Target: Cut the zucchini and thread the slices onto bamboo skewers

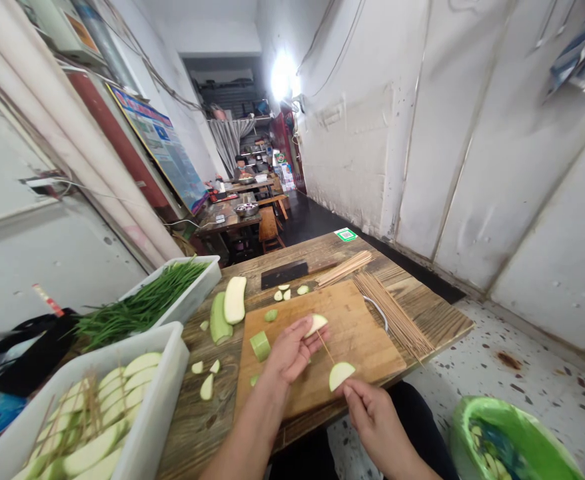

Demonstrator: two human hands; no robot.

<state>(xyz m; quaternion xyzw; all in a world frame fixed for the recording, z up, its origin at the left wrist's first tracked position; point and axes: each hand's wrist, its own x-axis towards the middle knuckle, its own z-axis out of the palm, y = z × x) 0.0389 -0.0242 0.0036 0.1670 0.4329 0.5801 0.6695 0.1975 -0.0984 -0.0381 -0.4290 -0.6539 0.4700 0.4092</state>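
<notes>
Over the wooden cutting board (pixel 377 343), my left hand (pixel 295 350) pinches a pale half-round zucchini slice (pixel 316 325) between thumb and fingers. A thin bamboo skewer (pixel 326 348) runs from that slice to a second zucchini slice (pixel 342 376) nearer me. My right hand (pixel 372 417) is closed at the skewer's near end, just below the second slice; its fingertips hide the grip. On the board lie a chunk of zucchini (pixel 260 347) and a small green offcut (pixel 271 315).
Two zucchini pieces (pixel 234 300) and a dark-bladed knife (pixel 285 275) lie beyond the board. Loose skewers (pixel 397 317) lie right. At left stand a white tub (pixel 172 373) of skewered slices and a tray of green stalks (pixel 147 293). A green-lined bin (pixel 537 427) stands on the floor.
</notes>
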